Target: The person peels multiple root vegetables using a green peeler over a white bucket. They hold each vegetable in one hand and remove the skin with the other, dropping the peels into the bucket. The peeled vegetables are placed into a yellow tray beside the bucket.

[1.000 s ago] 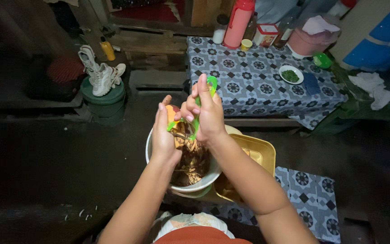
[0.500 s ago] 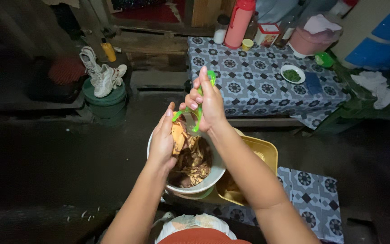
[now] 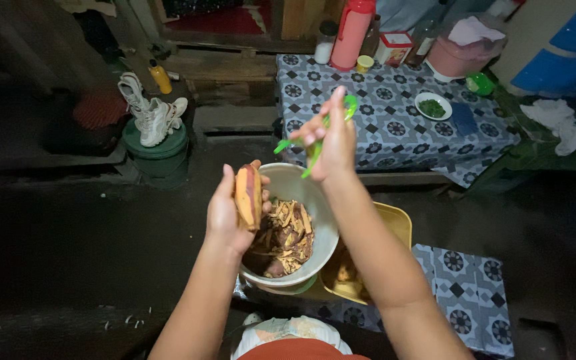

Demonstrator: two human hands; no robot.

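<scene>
My left hand [image 3: 225, 215] grips a partly peeled orange sweet potato [image 3: 248, 196] over the left rim of a white bowl [image 3: 325, 227]. The bowl holds a heap of brown and orange peelings [image 3: 287, 237]. My right hand [image 3: 331, 141] is raised above the bowl's far edge and holds a bright green peeler [image 3: 316, 140], apart from the sweet potato. A yellow container [image 3: 395, 227] stands just right of the bowl, partly hidden by my right forearm.
A low table with a patterned blue cloth [image 3: 381, 120] stands beyond, bearing a red flask [image 3: 353, 27], a pink tub [image 3: 458, 57] and a small plate of greens [image 3: 431, 107]. White shoes [image 3: 151, 110] rest on a green bucket [image 3: 158, 150] at the left. A patterned mat [image 3: 465, 297] lies at the right.
My right hand has lifted the peeler up and to the right, away from the sweet potato. My left hand has dropped slightly and turned the sweet potato so its peeled side shows.
</scene>
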